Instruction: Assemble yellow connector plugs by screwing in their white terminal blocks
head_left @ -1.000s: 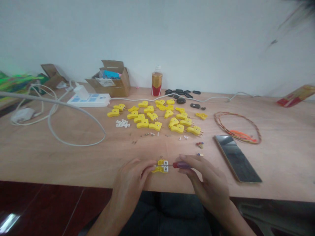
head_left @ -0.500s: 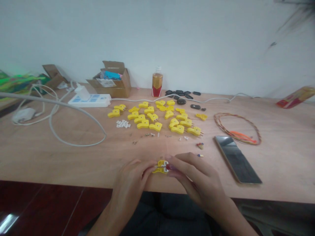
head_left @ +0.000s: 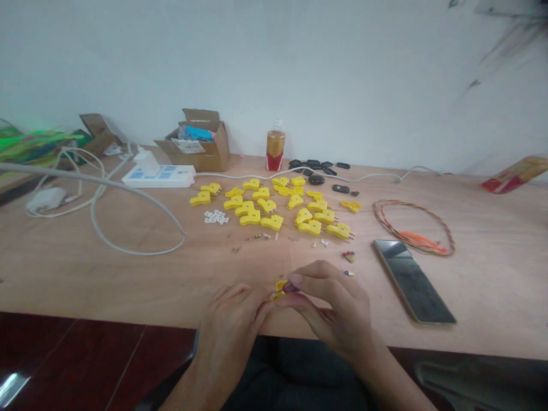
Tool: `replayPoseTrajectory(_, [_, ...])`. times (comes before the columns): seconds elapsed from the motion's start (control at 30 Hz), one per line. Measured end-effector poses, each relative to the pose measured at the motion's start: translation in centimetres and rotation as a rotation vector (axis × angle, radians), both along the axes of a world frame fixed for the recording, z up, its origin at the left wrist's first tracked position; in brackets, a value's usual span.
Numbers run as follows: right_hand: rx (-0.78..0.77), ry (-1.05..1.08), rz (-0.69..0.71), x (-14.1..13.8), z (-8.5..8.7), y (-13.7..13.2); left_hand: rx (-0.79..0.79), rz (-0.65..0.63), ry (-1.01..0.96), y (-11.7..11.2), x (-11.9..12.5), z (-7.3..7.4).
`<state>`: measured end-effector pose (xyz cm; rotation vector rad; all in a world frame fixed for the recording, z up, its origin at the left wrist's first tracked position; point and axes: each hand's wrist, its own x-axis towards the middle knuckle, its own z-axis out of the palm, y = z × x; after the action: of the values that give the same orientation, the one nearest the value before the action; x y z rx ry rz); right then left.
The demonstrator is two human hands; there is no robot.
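Item: yellow plug connector (head_left: 279,285), pinched at the fingertips of the left hand (head_left: 233,322), just above the table (head_left: 128,274) close to its near edge. The right hand (head_left: 338,308) is closed on a small dark-red tool (head_left: 293,287), mostly hidden, pressed against the connector. Risk: the fingertip hold looks shallow, so a slip of the tool could flick the connector off the edge, or jerk the hands into the loose small parts (head_left: 261,235) just beyond the fingers and scatter them.

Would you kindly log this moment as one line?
left hand: grips yellow plug | right hand: pinches same plug | place: table front edge
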<state>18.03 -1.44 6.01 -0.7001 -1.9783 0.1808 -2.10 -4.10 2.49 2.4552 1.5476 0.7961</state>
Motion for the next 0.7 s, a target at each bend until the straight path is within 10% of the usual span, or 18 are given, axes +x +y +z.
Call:
replayPoseTrajectory(0.37, [-0.113,0.128,0.024,0.0,-0.7,0.1,-0.437,0.000,-0.283,2.6,-0.2,0.0])
replayPoseTrajectory(0.7, [-0.098,0.089,0.009,0.1,-1.0,0.3,-0.365,0.041,-0.264,1.8,0.1,-0.7])
